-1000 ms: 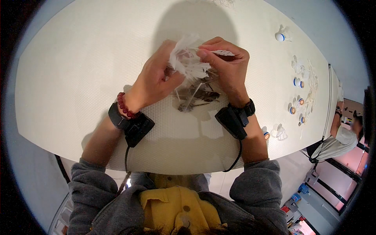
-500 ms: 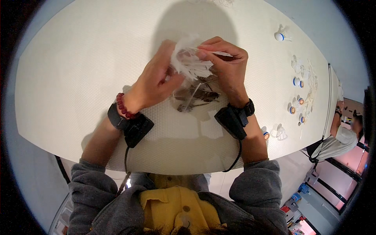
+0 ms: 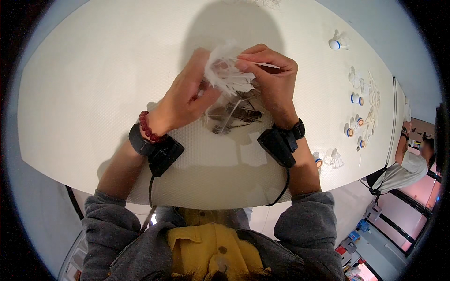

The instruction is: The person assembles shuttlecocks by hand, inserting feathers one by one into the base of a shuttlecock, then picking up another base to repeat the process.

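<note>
Over the far middle of the table, my left hand (image 3: 185, 96) is closed around a white feather shuttlecock (image 3: 230, 77) whose skirt opens toward my right hand. The shuttlecock's cork end is hidden by my fingers. My right hand (image 3: 274, 77) pinches a thin white feather (image 3: 262, 63) at the skirt's rim, its pale end sticking out to the right. I cannot tell whether that feather is still joined to the skirt. Just below both hands, a small heap of dark and pale feathers (image 3: 241, 113) lies on the table, partly covered.
Along the right side of the white table (image 3: 84, 93) lie several loose blue-banded corks (image 3: 349, 132), a pile of pale quills (image 3: 374, 100) and clear skirts (image 3: 334, 159). A shuttlecock (image 3: 334, 45) lies at the far right. Beyond the right edge is another person (image 3: 403, 171).
The pinched feather has turned slightly in my right fingers. Both hands otherwise stay in nearly the same place, and the shuttlecock stays in my left hand.
</note>
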A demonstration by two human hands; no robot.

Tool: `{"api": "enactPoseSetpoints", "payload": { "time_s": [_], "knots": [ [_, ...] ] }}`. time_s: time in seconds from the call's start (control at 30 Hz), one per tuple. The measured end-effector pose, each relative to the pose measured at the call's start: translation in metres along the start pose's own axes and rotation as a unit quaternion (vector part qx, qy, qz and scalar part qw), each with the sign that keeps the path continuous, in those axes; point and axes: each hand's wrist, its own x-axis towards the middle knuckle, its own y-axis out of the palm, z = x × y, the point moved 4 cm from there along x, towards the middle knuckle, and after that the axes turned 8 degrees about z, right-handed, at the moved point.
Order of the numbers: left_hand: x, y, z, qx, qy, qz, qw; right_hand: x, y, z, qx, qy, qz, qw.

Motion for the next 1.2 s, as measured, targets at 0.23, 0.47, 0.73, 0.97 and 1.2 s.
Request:
{"api": "enactPoseSetpoints", "payload": {
  "time_s": [0.23,0.47,0.73,0.97,1.2],
  "knots": [
    [0.000,0.000,0.004,0.004,-0.016,0.026,1.000,-0.001,0.003,0.008,-0.129,-0.036,0.020,0.991],
    [-0.001,0.001,0.005,-0.043,0.029,-0.006,0.999,0.001,0.003,0.003,-0.084,-0.012,0.002,0.996],
    [0.000,0.001,0.005,-0.012,0.013,0.016,1.000,0.003,0.002,-0.003,0.075,-0.024,0.002,0.997],
    [0.000,0.000,0.001,-0.039,0.006,0.003,0.999,0.003,0.004,-0.003,0.048,0.010,0.010,0.999],
    [-0.001,0.000,-0.003,-0.020,-0.013,-0.002,1.000,0.000,0.004,-0.005,-0.067,-0.005,0.006,0.998]
  ]
}}
